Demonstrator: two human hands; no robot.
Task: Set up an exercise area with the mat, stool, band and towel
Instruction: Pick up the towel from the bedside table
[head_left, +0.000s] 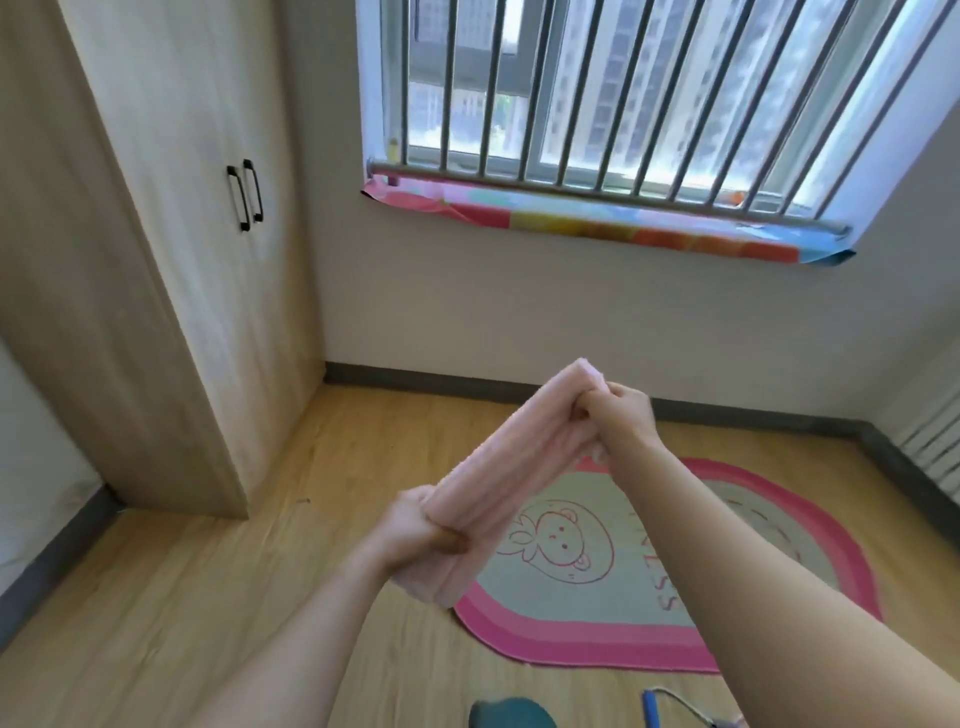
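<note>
Left hand (426, 530) is clamped round the near, lower end of the pink towel (514, 467), and right hand (618, 415) is clamped round the far, upper end. Fingers are curled on both, nothing loose. The towel is folded into a long thick strip, held taut-ish on a diagonal between the two fists, in the air over the near-left edge of the pink-rimmed cartoon mat (571, 639). The mat lies flat on the wood floor (208, 597). Handling call: the towel looks light, soft terry with zero stiffness, so it'll sag or unfold if one end lets go. The end grip is fine for carrying. For placing I'd support the middle or lower it flat with both hands. No fragility, low slip. A teal rounded thing at the bottom edge is probably the stool (511, 714). The blue-handled cord beside it is likely the band (652, 706), partly cut off. Wardrobe (156, 260) stands left, barred window (623, 104) ahead.
</note>
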